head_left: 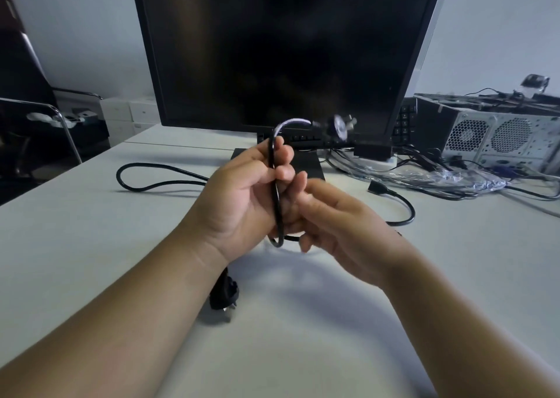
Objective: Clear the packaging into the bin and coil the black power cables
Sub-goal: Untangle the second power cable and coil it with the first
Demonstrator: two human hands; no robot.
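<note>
My left hand [242, 197] grips a black power cable [276, 203] above the white table, fingers curled round a vertical run of it. The cable arcs over my fingertips to a blurred plug end [336, 129] in the air. My right hand [336, 225] is right beside the left, its curled fingers on the cable's low bend. More black cable loops on the table at the left [142, 176] and at the right [406, 213]. A black wall plug [222, 294] lies under my left wrist. Crumpled clear plastic packaging [454, 178] lies at the right.
A large dark monitor [285, 49] stands straight ahead on its base. A desktop computer case [503, 137] and a tangle of cables fill the right rear of the table [91, 261]. A chair with metal arms [54, 116] and white boxes are at the left.
</note>
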